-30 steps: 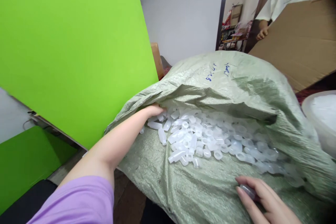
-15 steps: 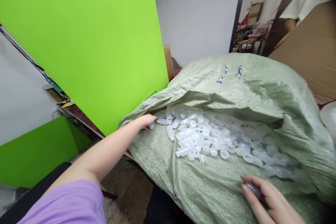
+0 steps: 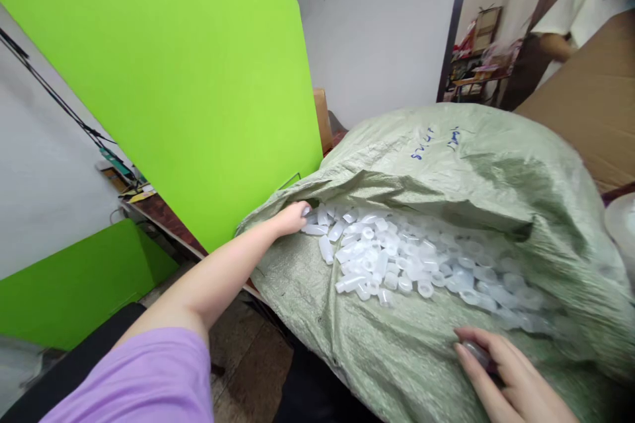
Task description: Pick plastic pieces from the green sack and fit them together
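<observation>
Head view: gripping one small whitish piece [image 3: 305, 210] in the curled fingers of the left hand [image 3: 288, 219], at the left end of the mouth of a pale green sack [image 3: 397, 350]; pinching one small clear-grey piece [image 3: 476, 352] between thumb and forefinger of the right hand [image 3: 510, 373], parted by its width only; displaying heaped translucent tubes [image 3: 380, 261] in the mouth, beside the left hand.

A plain lilac short sleeve [image 3: 143, 377] leaves the slim left forearm [image 3: 228, 271] bare, and both hands [image 3: 508, 373] are uncovered too.
</observation>
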Motion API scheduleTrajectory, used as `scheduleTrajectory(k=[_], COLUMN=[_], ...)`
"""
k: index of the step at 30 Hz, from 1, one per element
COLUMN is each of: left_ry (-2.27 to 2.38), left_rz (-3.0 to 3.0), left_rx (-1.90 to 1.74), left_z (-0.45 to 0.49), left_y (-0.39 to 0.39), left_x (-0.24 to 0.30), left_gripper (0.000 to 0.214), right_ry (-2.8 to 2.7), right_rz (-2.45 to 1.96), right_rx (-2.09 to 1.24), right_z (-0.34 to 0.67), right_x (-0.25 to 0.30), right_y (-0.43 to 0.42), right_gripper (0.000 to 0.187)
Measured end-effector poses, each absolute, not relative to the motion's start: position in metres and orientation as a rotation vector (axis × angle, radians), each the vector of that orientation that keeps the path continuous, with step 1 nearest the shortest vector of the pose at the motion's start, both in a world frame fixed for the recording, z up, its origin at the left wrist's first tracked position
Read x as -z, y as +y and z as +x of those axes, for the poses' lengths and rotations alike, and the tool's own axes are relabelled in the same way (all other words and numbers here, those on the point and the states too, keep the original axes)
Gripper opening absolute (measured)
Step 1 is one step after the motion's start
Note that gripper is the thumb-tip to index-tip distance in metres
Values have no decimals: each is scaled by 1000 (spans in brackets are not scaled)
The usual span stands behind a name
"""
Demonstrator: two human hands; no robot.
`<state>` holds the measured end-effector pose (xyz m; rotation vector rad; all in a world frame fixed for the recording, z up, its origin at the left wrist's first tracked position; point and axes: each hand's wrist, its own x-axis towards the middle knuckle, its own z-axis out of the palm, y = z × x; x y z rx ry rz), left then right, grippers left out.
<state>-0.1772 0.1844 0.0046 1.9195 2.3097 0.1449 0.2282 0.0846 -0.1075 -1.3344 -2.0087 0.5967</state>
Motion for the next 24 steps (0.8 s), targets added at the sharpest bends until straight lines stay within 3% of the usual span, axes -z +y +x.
scheduleTrajectory(k=[7,16,24], left_ry=[2066,2030,2121], left_rz=[1939,1836,1729], left_rx=[-238,8,161], left_z=[-167,-185,-189], left_y=[213,214,234], left_x=[9,9,0], left_gripper=[58,111,114], right_ry=[-1999,-2019,-2005], right_rz=[-1347,-1331,-1366], right_rx=[-587,-582,-626], right_z=[224,224,220], right_x=[94,99,87], right_y=[80,82,77], right_gripper=[37,36,28])
